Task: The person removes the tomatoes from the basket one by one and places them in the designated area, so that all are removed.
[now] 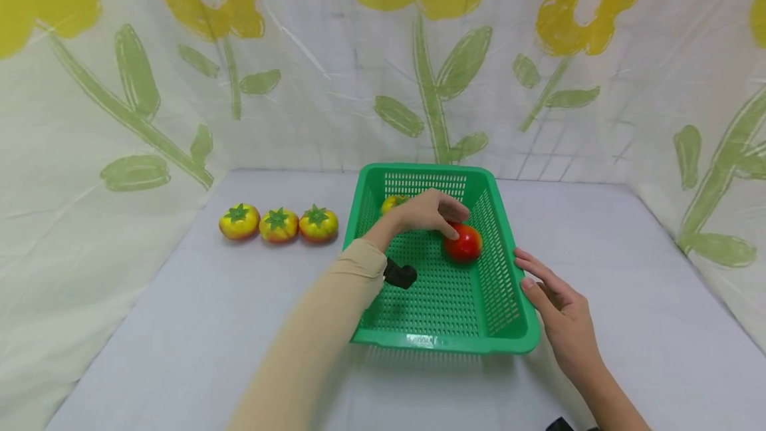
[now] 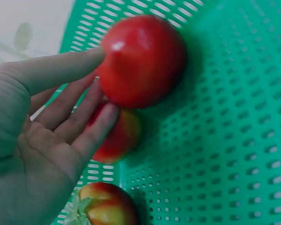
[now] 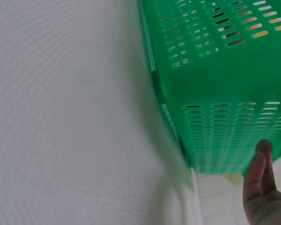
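Observation:
A green perforated plastic basket (image 1: pixel 431 342) stands on the table. My left hand (image 1: pixel 421 210) reaches into it and pinches a glossy red tomato (image 1: pixel 463 245) at the right wall, thumb on its near side. In the left wrist view, the thumb and fingertips meet one side of the tomato (image 2: pixel 143 61). Two more red-yellow tomatoes, a middle one (image 2: pixel 114 136) and a lower one (image 2: pixel 110 206), lie beyond it along the wall. My right hand (image 1: pixel 565 321) rests its fingertips against the basket's right rim from outside, fingers loosely bent.
Three yellow-red tomatoes (image 1: pixel 278 225) with green leafy tops sit in a row left of the basket. The pale table (image 1: pixel 239 324) ends at a white curtain (image 1: pixel 323 98) printed with yellow flowers. Black wrist gear (image 1: pixel 399 274) hangs by the left sleeve.

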`<state>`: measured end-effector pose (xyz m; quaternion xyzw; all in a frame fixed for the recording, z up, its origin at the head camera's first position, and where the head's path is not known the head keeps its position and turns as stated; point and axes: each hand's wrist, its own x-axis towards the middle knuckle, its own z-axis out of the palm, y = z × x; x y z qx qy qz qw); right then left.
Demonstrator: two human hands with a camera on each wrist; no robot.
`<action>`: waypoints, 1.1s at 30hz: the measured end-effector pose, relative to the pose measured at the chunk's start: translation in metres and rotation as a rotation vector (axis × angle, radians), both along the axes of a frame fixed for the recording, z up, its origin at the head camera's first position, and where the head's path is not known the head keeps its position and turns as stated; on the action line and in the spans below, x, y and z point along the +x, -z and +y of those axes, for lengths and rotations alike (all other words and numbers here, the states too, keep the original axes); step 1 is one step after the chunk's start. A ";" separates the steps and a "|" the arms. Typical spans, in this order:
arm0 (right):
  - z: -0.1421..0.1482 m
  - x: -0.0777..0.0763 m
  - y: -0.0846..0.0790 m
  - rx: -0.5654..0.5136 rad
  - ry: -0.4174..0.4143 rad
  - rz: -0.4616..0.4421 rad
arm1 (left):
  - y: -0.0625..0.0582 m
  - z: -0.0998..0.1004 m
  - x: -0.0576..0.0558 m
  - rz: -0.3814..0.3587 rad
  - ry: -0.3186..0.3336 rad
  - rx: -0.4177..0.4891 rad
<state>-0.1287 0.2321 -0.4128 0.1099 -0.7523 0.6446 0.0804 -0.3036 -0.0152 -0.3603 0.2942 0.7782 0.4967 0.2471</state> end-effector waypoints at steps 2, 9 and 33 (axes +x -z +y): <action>0.000 0.000 0.000 -0.003 -0.003 0.002 | 0.001 0.001 0.001 -0.006 0.013 -0.011; 0.000 -0.002 -0.001 -0.018 -0.011 0.006 | 0.004 0.003 0.001 -0.014 0.012 -0.029; 0.000 0.001 -0.002 -0.001 -0.004 -0.004 | 0.002 0.003 0.003 0.005 0.077 -0.111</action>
